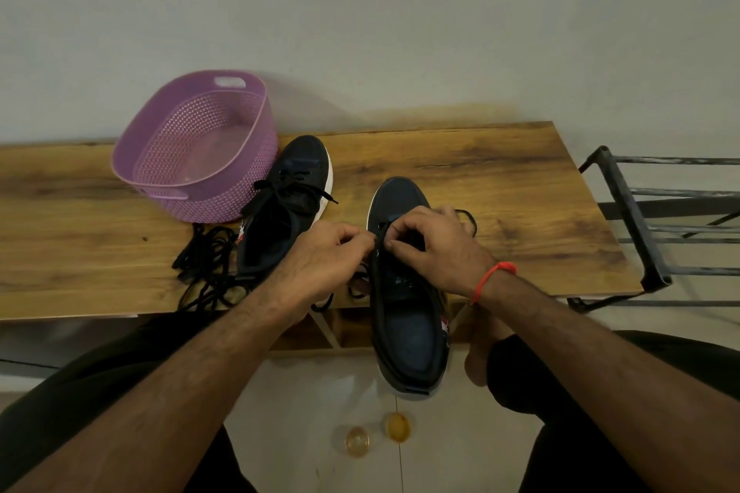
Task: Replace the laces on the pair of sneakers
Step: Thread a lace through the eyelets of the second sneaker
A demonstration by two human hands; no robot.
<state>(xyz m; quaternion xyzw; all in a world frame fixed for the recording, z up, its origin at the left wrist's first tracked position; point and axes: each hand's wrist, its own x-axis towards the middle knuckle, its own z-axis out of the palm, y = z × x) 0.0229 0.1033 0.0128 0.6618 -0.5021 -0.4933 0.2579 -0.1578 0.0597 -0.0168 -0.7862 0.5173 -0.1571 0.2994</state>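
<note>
You are sitting at a wooden table that is standing against a plain pale wall. At the left, a purple perforated basket is resting on the tabletop, tilted toward you, and nothing is showing inside it. Just in front of it, a tangle of loose black laces is lying on the wood, reaching to the near edge. Beside the basket, touching its wall, the left sneaker is lying toe away from you, dark with a white sole, its lace threaded and its ends trailing loose. Your left hand is hovering between the two shoes, fingers curled and thumb and forefinger pinching a black lace at the eyelets. The right sneaker is sitting toe-away with its heel overhanging the near table edge. Your right hand is resting over its tongue, fingers closed on the same lace; a loop of it is showing beyond the knuckles. A red wrist thread is circling that wrist. At the far right, a black metal rack is standing beside the table.
</note>
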